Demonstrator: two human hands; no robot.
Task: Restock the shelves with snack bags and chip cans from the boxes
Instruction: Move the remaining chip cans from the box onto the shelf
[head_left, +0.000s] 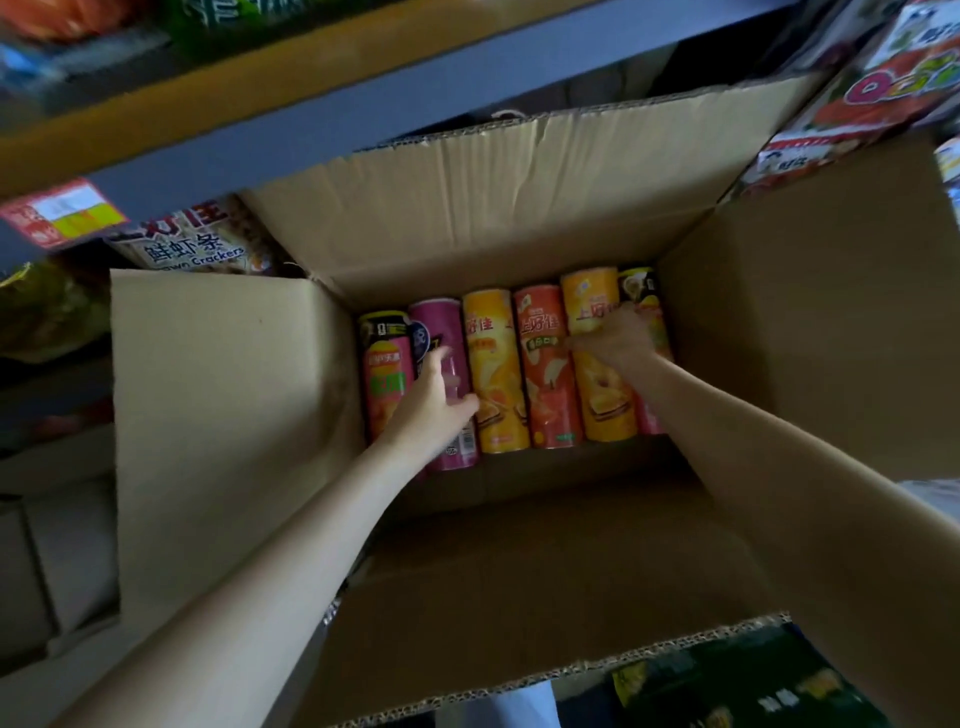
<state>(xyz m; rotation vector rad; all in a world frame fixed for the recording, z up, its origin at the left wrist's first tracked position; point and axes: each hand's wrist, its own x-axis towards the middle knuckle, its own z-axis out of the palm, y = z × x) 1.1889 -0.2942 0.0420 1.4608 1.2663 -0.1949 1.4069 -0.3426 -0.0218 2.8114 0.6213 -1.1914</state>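
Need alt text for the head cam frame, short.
Both hands reach into an open cardboard box holding a row of chip cans lying side by side: the left hand on the purple can, the right hand gripping a yellow can. Snack shelves surround the box.

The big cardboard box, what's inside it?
Six chip cans lie side by side in the box. Both hands, left and right, cover parts of them. Anything underneath is hidden.

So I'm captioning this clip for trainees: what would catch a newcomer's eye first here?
The open cardboard box fills the middle of the view, with a bright row of chip cans lying side by side along its far end. Both hands reach in: the left hand over the magenta can, the right hand on the yellow can near the right.
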